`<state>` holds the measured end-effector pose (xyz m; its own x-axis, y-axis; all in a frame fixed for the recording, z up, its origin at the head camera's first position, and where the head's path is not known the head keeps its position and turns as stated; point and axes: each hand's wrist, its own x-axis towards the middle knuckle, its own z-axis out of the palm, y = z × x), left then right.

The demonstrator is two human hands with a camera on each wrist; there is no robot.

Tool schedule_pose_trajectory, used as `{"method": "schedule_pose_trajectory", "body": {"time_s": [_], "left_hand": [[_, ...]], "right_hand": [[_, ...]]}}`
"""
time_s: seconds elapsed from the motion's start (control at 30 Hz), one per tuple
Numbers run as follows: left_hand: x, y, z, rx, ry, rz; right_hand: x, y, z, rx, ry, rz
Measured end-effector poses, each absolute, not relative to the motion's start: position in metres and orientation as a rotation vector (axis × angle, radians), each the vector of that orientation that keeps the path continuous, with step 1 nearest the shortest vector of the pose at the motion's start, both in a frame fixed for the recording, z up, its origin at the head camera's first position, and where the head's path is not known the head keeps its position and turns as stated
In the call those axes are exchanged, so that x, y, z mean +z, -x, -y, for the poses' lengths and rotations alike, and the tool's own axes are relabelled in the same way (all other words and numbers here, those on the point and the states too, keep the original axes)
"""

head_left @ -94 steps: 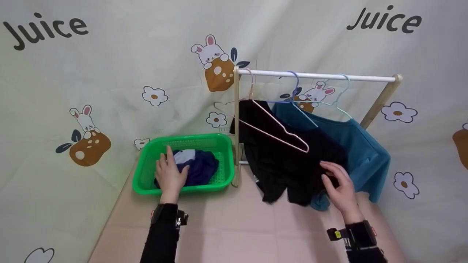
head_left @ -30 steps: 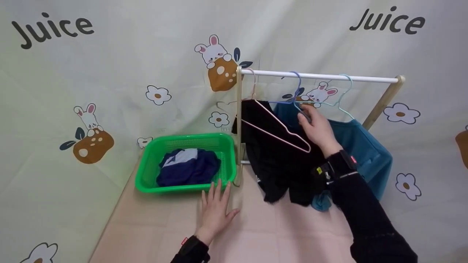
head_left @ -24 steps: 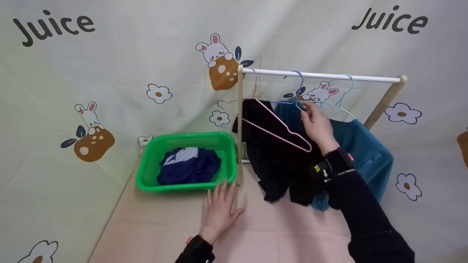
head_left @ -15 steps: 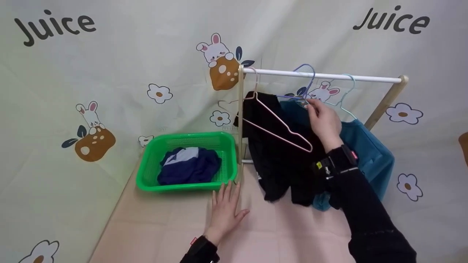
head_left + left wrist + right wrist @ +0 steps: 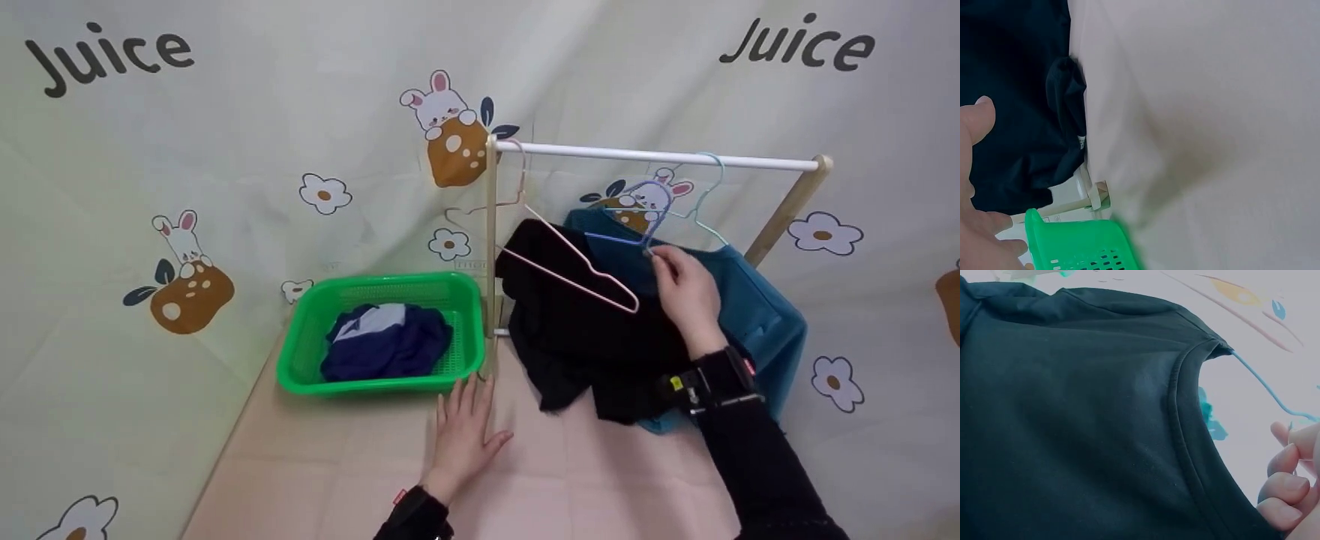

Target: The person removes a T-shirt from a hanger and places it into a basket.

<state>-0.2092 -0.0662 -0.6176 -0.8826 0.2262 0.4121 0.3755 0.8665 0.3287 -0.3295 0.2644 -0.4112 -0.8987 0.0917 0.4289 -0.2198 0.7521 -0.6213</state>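
My right hand (image 5: 690,296) pinches the blue-purple clothes hanger (image 5: 616,238) just below its hook, which is off the rod. A black T-shirt (image 5: 585,352) hangs on this hanger; its round neckline (image 5: 1185,416) fills much of the right wrist view. Fingers spread, my left hand (image 5: 463,442) lies low at the front right corner of the green basket (image 5: 375,387); whether it touches the basket I cannot tell. A dark blue and white garment (image 5: 390,345) lies bunched in the basket.
A small clothes rack with a white rod (image 5: 585,152) stands behind. From it hang a bare pink hanger (image 5: 577,255), in front of the black T-shirt, and a teal hanger (image 5: 705,199) bearing a teal top (image 5: 765,330). A printed cloth covers the wall.
My right hand has gripped the blue-purple hanger, lifted its hook off the rod and drawn it down towards me with the T-shirt. My left hand has moved from above the basket to its front right.
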Motion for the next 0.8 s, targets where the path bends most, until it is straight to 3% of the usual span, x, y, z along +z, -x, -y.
{"method": "schedule_pose_trajectory", "body": {"time_s": [0.8], "left_hand": [[-0.605,0.228,0.049,-0.63,0.434,2.656]], "right_hand": [[-0.542,0.274,-0.289,1.071,-0.078,2.526]]}}
